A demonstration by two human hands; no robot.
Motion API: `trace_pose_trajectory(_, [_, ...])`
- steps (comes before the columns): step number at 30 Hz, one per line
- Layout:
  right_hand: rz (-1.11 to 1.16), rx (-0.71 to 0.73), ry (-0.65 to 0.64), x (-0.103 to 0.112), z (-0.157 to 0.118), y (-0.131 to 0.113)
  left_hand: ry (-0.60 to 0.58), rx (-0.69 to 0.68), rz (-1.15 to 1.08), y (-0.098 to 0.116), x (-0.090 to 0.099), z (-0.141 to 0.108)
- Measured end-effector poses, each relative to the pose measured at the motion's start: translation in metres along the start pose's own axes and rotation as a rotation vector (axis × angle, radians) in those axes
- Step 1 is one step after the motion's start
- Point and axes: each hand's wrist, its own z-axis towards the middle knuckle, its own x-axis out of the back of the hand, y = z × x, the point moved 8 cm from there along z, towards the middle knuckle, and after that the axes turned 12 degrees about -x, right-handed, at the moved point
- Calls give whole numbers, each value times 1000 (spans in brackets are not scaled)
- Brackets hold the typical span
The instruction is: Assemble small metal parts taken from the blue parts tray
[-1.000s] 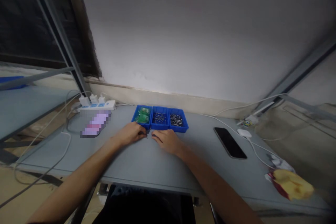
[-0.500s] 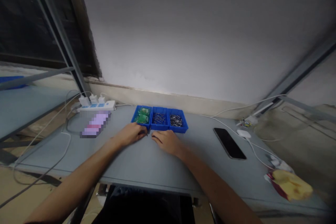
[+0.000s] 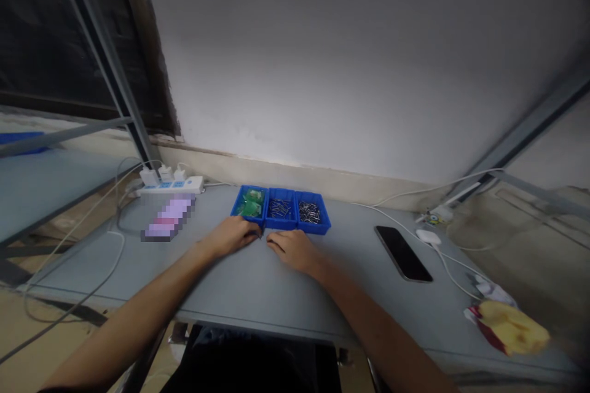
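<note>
"Where are our slim silvery metal pieces (image 3: 279, 209)?"
"In the middle open-topped blue plastic bin (image 3: 282, 225), just beyond our curled left hand (image 3: 234, 234) and right hand (image 3: 291, 246); we can't tell whether either pinches anything."
"How should they handle?"
"Light, stiff, rather slippery, we'd judge; we'd grasp one mid-length."

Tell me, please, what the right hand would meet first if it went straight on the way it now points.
Most likely the left hand: the right hand points toward it across a narrow gap, though depth is hard to judge.
</note>
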Motion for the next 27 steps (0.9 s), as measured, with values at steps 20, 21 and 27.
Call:
trace_pose_trajectory(20, [68, 56, 183, 20, 0, 7, 14, -43, -27, 6, -1, 0])
trace_pose_trajectory(21, [88, 52, 243, 32, -1, 11, 27, -54, -43, 9, 1, 0])
trace_pose_trajectory(27, [215, -351, 683, 136, -52, 95, 84, -101, -155, 23, 10, 1])
